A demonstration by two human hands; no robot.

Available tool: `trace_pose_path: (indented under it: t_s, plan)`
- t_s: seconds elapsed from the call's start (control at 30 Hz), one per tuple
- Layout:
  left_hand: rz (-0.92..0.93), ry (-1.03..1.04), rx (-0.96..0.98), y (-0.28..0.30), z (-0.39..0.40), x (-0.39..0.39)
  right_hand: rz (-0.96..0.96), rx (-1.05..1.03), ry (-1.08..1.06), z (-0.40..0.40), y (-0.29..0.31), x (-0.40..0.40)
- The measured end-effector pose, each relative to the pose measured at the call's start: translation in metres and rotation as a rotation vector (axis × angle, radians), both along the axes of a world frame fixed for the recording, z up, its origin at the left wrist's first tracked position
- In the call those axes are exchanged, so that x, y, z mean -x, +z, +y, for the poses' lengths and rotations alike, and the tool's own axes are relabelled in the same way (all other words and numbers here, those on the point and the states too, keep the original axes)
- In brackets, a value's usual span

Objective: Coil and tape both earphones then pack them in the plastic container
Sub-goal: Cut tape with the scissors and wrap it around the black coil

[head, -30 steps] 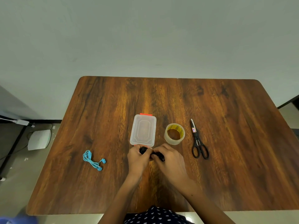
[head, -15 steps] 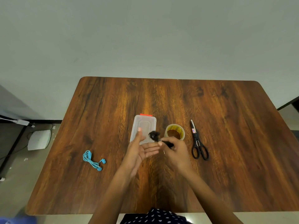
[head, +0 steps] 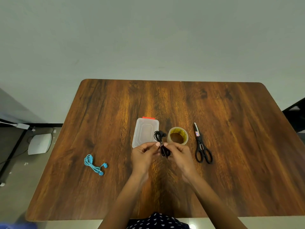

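Observation:
Both hands hold the black earphones (head: pixel 160 139) above the table, just in front of the clear plastic container (head: pixel 145 131). My left hand (head: pixel 143 154) pinches the bundle's middle from the left and my right hand (head: pixel 179 154) pinches it from the right. The earbuds stick up above my fingers and a loop of cord hangs below. The blue earphones (head: pixel 94 164) lie loosely bundled on the table to the left. The container is closed, with a red clip at its far end.
A roll of clear tape (head: pixel 178 135) sits right of the container. Black scissors (head: pixel 202 146) lie further right, blades pointing away. The wooden table (head: pixel 239 162) ends at a wall behind. A white box (head: pixel 39 143) and cables are on the floor at left.
The black earphones were lifted off the table. My left hand, flat and open half a second ago, has closed back onto the bundle beside my right hand.

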State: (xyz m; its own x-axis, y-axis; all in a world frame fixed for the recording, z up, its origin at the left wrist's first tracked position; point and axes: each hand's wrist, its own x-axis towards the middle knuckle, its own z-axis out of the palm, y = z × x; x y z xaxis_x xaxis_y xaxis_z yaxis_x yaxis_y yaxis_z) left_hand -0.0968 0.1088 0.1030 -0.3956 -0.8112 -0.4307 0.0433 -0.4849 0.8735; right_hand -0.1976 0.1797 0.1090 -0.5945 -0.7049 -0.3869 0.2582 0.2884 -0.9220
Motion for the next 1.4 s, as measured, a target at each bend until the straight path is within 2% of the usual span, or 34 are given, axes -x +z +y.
trace_pose_path:
  t_s: [0.1,0.23,0.4,0.53,0.67,1.07,1.4]
  plan:
    - [-0.063,-0.114,0.106,-0.003,-0.005,-0.002,-0.020,-0.016,0.055,0.003,0.003,0.006]
    - [-0.090,-0.212,0.163,-0.008,-0.011,-0.005,-0.175,-0.011,0.104,0.007,0.007,0.013]
    - [-0.106,-0.131,0.169,-0.012,-0.008,-0.007,-0.175,-0.007,0.068,0.007,0.004,0.007]
    - [-0.124,-0.196,0.222,-0.014,-0.008,-0.006,-0.221,-0.007,-0.036,0.005,0.003,0.004]
    - [-0.118,-0.195,0.204,-0.014,-0.008,-0.007,-0.282,-0.049,-0.033,0.007,0.000,0.008]
    - [-0.063,-0.248,0.126,-0.009,-0.011,-0.014,-0.745,-0.087,-0.007,0.006,-0.008,0.017]
    - [-0.063,-0.206,0.185,-0.007,-0.010,-0.013,-0.764,-0.105,0.064,0.005,-0.009,0.025]
